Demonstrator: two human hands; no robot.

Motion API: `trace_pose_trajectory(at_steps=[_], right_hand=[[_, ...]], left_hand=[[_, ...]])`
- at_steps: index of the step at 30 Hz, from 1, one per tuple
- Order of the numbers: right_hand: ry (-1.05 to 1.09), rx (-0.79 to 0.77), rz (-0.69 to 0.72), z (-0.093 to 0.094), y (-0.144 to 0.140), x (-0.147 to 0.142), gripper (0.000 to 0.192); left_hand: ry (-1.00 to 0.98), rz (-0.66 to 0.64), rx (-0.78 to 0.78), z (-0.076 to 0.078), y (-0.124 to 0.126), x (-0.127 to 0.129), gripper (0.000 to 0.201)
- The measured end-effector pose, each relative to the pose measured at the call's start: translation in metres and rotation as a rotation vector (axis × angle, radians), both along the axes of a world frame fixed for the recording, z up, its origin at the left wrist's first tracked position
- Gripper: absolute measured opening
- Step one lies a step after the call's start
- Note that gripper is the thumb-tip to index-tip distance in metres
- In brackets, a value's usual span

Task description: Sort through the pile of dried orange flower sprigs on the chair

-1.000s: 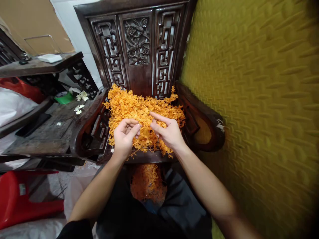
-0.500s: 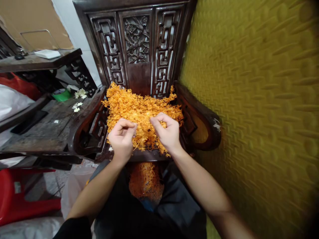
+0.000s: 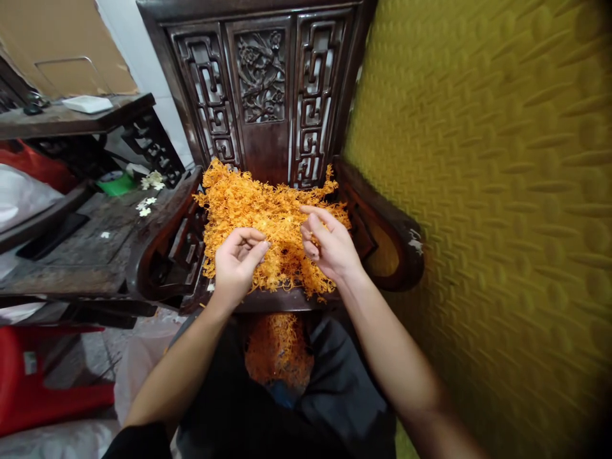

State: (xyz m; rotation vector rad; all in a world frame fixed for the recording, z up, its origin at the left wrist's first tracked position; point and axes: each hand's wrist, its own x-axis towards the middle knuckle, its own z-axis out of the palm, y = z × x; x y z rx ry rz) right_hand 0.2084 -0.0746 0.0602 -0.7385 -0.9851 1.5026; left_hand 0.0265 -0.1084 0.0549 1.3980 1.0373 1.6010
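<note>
Head view: both hands work at the near edge of an orange heap (image 3: 268,217) of thin strands piled on the seat of a carved chair (image 3: 262,83); since half a second ago the right hand (image 3: 332,245) has uncurled from a loose fist, its fingers now spread and touching the strands with nothing clamped. The left hand (image 3: 236,261) stays curled, thumb to fingertips, and whether it pinches a strand I cannot tell. Below the seat edge, more orange strands fill a bag (image 3: 280,347) between the person's knees.
</note>
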Motion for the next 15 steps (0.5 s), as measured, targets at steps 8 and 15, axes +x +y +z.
trace_pose_trajectory(at_steps=[8, 15], right_hand=[[0.001, 0.017, -0.246, -0.002, 0.018, 0.02, 0.05], [0.048, -0.03, -0.175, -0.006, 0.022, 0.036, 0.031]], left_hand=[[0.159, 0.142, 0.254, 0.012, -0.007, -0.011, 0.018], [0.074, -0.316, -0.204, 0.019, -0.007, -0.014, 0.042]])
